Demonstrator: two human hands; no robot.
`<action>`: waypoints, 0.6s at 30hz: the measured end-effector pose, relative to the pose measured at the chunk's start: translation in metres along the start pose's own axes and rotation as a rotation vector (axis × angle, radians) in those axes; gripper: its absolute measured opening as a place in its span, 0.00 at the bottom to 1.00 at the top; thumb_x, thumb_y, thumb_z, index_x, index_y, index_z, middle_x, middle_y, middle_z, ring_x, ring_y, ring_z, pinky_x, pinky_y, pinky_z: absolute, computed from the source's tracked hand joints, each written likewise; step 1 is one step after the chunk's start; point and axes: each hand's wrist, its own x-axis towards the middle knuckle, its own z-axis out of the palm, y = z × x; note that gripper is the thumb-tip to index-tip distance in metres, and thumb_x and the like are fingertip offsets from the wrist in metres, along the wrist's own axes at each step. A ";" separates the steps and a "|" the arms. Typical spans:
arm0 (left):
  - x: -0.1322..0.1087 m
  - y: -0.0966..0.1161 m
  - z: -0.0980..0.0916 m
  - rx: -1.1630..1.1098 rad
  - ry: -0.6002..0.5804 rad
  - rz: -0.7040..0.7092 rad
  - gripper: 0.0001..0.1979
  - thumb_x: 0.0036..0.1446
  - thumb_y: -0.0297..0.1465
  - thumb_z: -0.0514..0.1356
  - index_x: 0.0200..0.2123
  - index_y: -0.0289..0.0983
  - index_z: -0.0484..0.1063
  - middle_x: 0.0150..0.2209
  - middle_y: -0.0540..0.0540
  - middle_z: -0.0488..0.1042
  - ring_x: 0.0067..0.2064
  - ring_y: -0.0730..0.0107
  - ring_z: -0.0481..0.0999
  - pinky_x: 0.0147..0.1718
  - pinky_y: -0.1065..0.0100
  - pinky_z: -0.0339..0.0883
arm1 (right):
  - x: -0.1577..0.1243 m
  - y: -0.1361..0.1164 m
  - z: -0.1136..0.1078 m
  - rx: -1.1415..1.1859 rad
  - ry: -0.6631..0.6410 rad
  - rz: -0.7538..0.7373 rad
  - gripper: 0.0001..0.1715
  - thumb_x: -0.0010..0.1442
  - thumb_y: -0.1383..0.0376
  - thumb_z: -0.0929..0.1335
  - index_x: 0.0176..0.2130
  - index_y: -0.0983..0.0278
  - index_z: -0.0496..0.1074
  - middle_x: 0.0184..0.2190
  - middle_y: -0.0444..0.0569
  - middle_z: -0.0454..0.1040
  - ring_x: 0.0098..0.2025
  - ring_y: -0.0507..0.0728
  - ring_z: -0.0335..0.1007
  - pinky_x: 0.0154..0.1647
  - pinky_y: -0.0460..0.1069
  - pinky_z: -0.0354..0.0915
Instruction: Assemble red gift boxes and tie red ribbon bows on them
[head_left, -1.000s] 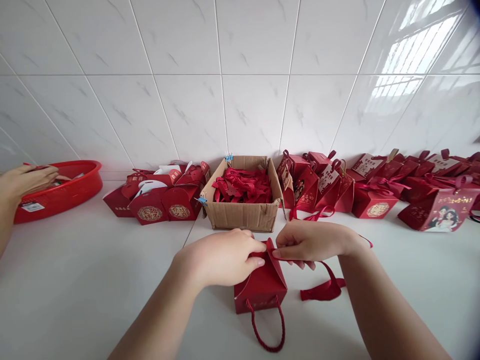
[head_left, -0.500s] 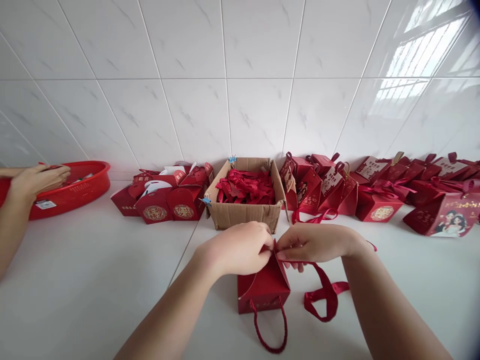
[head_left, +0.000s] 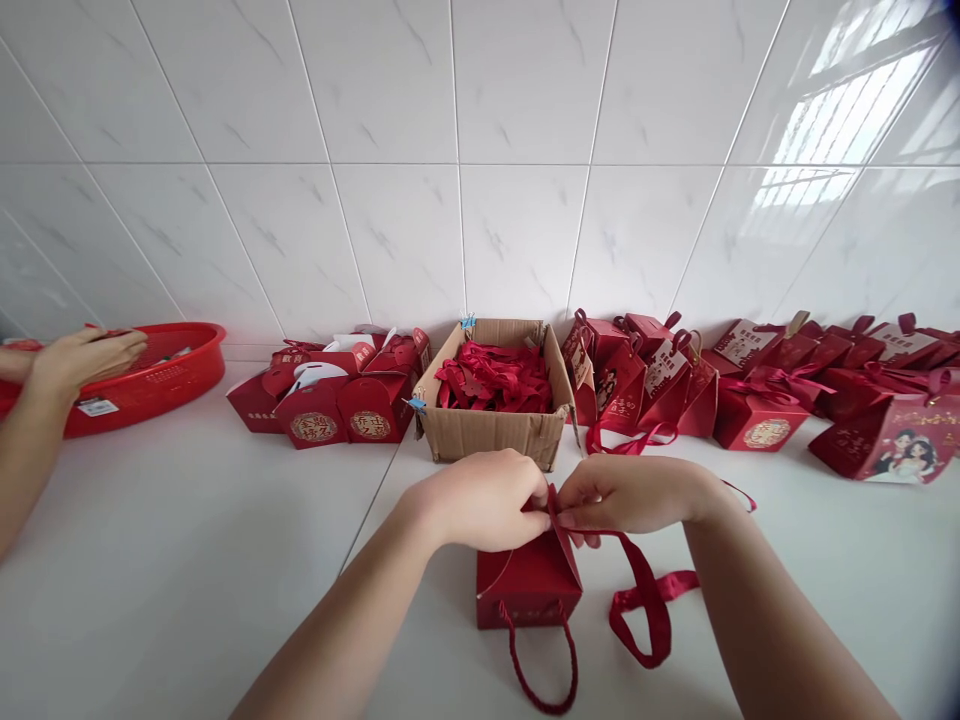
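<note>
A small red gift box [head_left: 529, 580] with a peaked top stands on the white counter in front of me, its twisted rope handle [head_left: 574, 675] hanging toward me. My left hand [head_left: 480, 505] is closed, pinching the top of the box from the left. On the other side, my right hand [head_left: 637, 492] pinches a dark red ribbon [head_left: 651, 610] against the peak; the ribbon's loose length trails in a loop on the counter to the right. The fingertips at the peak are partly hidden, so exactly how the ribbon passes there cannot be seen.
Behind the hands stands a cardboard box [head_left: 487, 437] of red ribbons [head_left: 495, 378]. Several red gift boxes [head_left: 311, 410] are at left, and ribboned boxes [head_left: 761, 425] line the right. At far left, another person's hand [head_left: 90, 358] is over a red plastic basket [head_left: 169, 385].
Both my hands stay at the box's peak with only slight finger movement. The ribbon loop at right has shifted slightly downward. The whole view has tilted a little.
</note>
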 end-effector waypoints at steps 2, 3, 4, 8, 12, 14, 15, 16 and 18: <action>0.000 -0.001 0.000 -0.009 -0.026 0.017 0.11 0.51 0.31 0.54 0.18 0.38 0.62 0.24 0.49 0.73 0.20 0.73 0.62 0.19 0.68 0.52 | 0.000 0.000 0.001 0.002 -0.004 -0.002 0.17 0.62 0.63 0.60 0.28 0.66 0.72 0.28 0.47 0.74 0.30 0.52 0.68 0.31 0.46 0.60; 0.001 -0.001 0.000 -0.013 -0.029 0.022 0.10 0.51 0.31 0.53 0.19 0.38 0.62 0.24 0.49 0.72 0.21 0.72 0.63 0.19 0.68 0.52 | 0.000 -0.001 0.001 0.007 -0.005 -0.007 0.17 0.62 0.62 0.60 0.28 0.66 0.72 0.28 0.48 0.74 0.30 0.52 0.68 0.31 0.46 0.60; 0.001 -0.001 0.000 -0.019 -0.027 0.024 0.09 0.50 0.31 0.54 0.20 0.38 0.64 0.24 0.49 0.73 0.22 0.71 0.65 0.19 0.68 0.52 | -0.001 -0.001 0.001 0.009 -0.006 -0.012 0.17 0.62 0.62 0.60 0.28 0.66 0.72 0.28 0.48 0.74 0.31 0.53 0.68 0.32 0.47 0.60; 0.000 0.001 0.001 -0.038 -0.009 0.032 0.05 0.49 0.29 0.54 0.25 0.39 0.68 0.33 0.47 0.77 0.30 0.66 0.73 0.23 0.69 0.57 | -0.005 -0.004 0.002 -0.064 0.011 0.001 0.19 0.63 0.61 0.59 0.28 0.65 0.72 0.27 0.47 0.73 0.28 0.53 0.66 0.28 0.47 0.58; 0.000 0.004 0.002 0.005 0.014 0.032 0.04 0.47 0.28 0.54 0.22 0.38 0.65 0.31 0.48 0.77 0.28 0.67 0.72 0.22 0.68 0.56 | -0.014 -0.009 0.004 -0.169 0.192 0.115 0.16 0.60 0.57 0.62 0.38 0.63 0.75 0.37 0.52 0.76 0.35 0.59 0.70 0.29 0.49 0.60; -0.001 0.005 0.001 0.026 0.037 0.020 0.04 0.46 0.28 0.53 0.21 0.38 0.64 0.28 0.49 0.75 0.26 0.67 0.70 0.21 0.68 0.55 | -0.019 -0.013 0.007 -0.178 0.321 0.153 0.18 0.60 0.56 0.64 0.45 0.62 0.74 0.44 0.54 0.75 0.42 0.63 0.70 0.36 0.52 0.63; -0.001 0.004 0.000 0.024 0.053 0.012 0.04 0.46 0.29 0.53 0.22 0.39 0.64 0.27 0.49 0.75 0.26 0.67 0.70 0.21 0.68 0.54 | -0.021 -0.015 0.008 -0.177 0.366 0.141 0.19 0.60 0.56 0.63 0.47 0.61 0.73 0.46 0.54 0.75 0.45 0.63 0.70 0.39 0.53 0.64; -0.002 0.004 -0.001 0.013 0.072 0.004 0.04 0.47 0.29 0.54 0.22 0.39 0.66 0.28 0.49 0.75 0.27 0.67 0.70 0.22 0.67 0.55 | -0.023 -0.017 0.009 -0.172 0.400 0.104 0.19 0.61 0.55 0.63 0.48 0.61 0.72 0.47 0.54 0.74 0.47 0.63 0.69 0.41 0.54 0.64; -0.005 0.001 -0.006 -0.030 0.113 -0.008 0.04 0.47 0.30 0.54 0.25 0.39 0.68 0.29 0.50 0.75 0.28 0.67 0.71 0.23 0.67 0.56 | -0.025 -0.021 0.011 -0.144 0.419 -0.004 0.20 0.63 0.55 0.62 0.50 0.59 0.71 0.51 0.52 0.73 0.49 0.62 0.68 0.45 0.54 0.64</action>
